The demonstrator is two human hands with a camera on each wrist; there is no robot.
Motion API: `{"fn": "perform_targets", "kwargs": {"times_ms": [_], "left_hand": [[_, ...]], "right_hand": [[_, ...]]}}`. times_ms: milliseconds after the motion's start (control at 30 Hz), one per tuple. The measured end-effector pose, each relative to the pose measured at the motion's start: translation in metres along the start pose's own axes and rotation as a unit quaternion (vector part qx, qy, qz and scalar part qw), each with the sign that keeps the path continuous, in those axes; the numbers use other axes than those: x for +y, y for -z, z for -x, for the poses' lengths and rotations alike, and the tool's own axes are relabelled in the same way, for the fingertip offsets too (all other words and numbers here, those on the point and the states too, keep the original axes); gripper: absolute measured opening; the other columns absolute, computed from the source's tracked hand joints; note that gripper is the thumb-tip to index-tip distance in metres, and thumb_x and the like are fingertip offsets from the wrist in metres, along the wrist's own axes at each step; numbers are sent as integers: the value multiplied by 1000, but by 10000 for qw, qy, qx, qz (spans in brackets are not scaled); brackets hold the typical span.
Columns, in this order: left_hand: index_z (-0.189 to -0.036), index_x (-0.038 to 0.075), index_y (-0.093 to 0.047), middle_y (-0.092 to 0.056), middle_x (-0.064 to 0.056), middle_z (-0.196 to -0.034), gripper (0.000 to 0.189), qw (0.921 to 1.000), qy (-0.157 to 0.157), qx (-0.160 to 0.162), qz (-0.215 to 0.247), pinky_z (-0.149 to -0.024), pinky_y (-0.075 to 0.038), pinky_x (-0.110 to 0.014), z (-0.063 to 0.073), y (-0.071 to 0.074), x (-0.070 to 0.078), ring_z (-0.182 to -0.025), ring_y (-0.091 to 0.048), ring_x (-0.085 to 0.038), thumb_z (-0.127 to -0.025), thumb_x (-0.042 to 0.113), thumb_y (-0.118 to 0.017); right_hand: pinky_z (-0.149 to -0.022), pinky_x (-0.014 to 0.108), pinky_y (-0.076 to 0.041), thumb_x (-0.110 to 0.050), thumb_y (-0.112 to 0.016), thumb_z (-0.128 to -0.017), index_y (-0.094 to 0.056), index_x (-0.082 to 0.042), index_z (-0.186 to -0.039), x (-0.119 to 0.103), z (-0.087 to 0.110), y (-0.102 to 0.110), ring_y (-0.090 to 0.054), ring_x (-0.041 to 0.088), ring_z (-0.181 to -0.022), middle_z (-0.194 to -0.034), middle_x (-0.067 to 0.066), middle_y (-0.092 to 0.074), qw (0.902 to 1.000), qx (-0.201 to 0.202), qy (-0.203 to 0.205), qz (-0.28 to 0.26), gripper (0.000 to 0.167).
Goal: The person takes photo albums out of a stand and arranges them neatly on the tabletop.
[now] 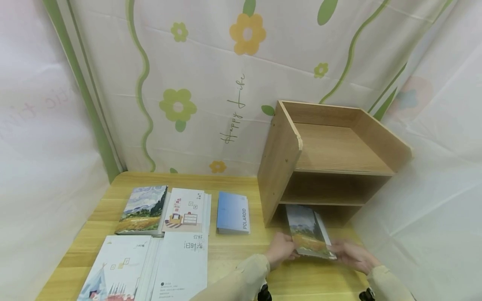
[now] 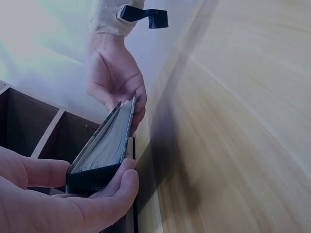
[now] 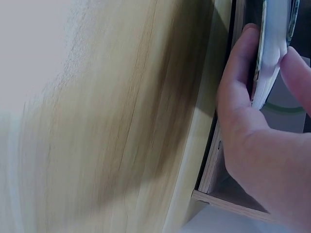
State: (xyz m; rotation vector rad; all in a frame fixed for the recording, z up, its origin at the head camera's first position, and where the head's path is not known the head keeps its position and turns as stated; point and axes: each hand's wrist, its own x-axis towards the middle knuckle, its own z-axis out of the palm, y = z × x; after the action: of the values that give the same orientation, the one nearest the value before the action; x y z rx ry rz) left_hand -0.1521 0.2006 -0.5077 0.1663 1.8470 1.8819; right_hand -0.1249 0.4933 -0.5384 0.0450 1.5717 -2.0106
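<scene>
A thick hardcover album point(image 1: 306, 230) with a landscape painting on its cover lies between my hands, its far end inside the lowest compartment of the wooden shelf point(image 1: 276, 167). My left hand point(image 1: 280, 250) pinches its near left corner. In the left wrist view the thumb and fingers clasp the dark spine point(image 2: 92, 178), and the page edges fan slightly between the covers. On the opposite side my right hand point(image 1: 352, 254) grips the album's page side; in the right wrist view the thumb is on one cover and the fingers are behind the other.
To the left on the wooden table point(image 1: 233, 261) lie another painting-covered album point(image 1: 144, 209), a room-print album point(image 1: 184, 211), a tent-print album point(image 1: 116, 267), a white album point(image 1: 182, 267) and a blue Polaroid album point(image 1: 233, 211). A patterned curtain point(image 1: 203, 75) hangs behind.
</scene>
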Motion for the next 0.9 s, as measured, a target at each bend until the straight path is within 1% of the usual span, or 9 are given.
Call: {"fn": "perform_targets", "kwargs": {"times_ms": [133, 233, 333, 433, 500, 633, 700, 900], "left_hand": [[-79, -6, -68, -63, -9, -76, 14, 10000, 8, 6, -85, -69, -60, -39, 1, 1, -1, -72, -68, -27, -91, -2, -62], [-77, -6, -67, -63, -9, -74, 15, 9999, -28, 15, -166, -68, -60, -38, 1, 1, -2, -72, -68, -26, -91, -2, -62], [-75, -7, -67, -64, -10, -72, 15, 9998, -66, 56, -164, -65, -59, -37, 3, 1, -2, -70, -68, -26, -89, -3, -62], [-75, -7, -68, -65, -9, -71, 14, 9998, -100, 64, -155, -64, -59, -37, 6, 1, -1, -69, -68, -26, -88, -4, -63], [-76, -7, -68, -65, -9, -72, 14, 9998, -115, 40, -130, -64, -59, -37, 7, 1, 0, -69, -68, -26, -88, -4, -62], [-77, -8, -68, -64, -9, -71, 13, 9999, -136, -2, -104, -64, -59, -36, 8, 2, 0, -70, -68, -25, -88, -5, -62], [-78, -7, -68, -64, -9, -71, 12, 9998, -144, -7, -127, -63, -59, -35, 9, 2, 0, -69, -68, -25, -88, -5, -62], [-78, -6, -68, -64, -9, -71, 11, 9998, -88, -1, -170, -65, -59, -36, 11, 2, -2, -69, -68, -25, -87, -5, -63]], "right_hand": [[-101, 43, -45, 4, -39, -102, -30, 25, -133, -1, 0, -1, -60, 25, -107, -118, 14, -61, 10000, -41, 27, 69, 38], [-101, 44, -45, 5, -38, -103, -30, 25, -132, -1, 0, -2, -60, 25, -107, -118, 14, -61, 9999, -88, 53, 121, 37], [-101, 43, -45, 6, -36, -102, -34, 23, -131, -1, 0, -1, -59, 25, -108, -119, 15, -61, 9997, -190, 80, 102, 34], [-101, 42, -45, 7, -35, -102, -40, 19, -130, 0, -1, 0, -59, 25, -108, -119, 15, -61, 9995, -295, 104, 100, 30], [-100, 42, -46, 7, -36, -102, -41, 18, -130, 1, -1, 1, -60, 25, -108, -118, 15, -62, 9994, -300, 101, 112, 30], [-101, 43, -45, 7, -37, -102, -36, 21, -132, 2, -1, 2, -60, 26, -108, -118, 14, -62, 9996, -213, 96, 144, 34], [-101, 44, -45, 7, -37, -102, -37, 22, -132, 2, 0, 1, -60, 26, -108, -118, 14, -62, 9996, -200, 110, 193, 34], [-97, 44, -48, 8, -38, -101, -52, 13, -124, 2, 1, -3, -62, 26, -104, -112, 14, -65, 9992, -190, 144, 333, 27]]}}
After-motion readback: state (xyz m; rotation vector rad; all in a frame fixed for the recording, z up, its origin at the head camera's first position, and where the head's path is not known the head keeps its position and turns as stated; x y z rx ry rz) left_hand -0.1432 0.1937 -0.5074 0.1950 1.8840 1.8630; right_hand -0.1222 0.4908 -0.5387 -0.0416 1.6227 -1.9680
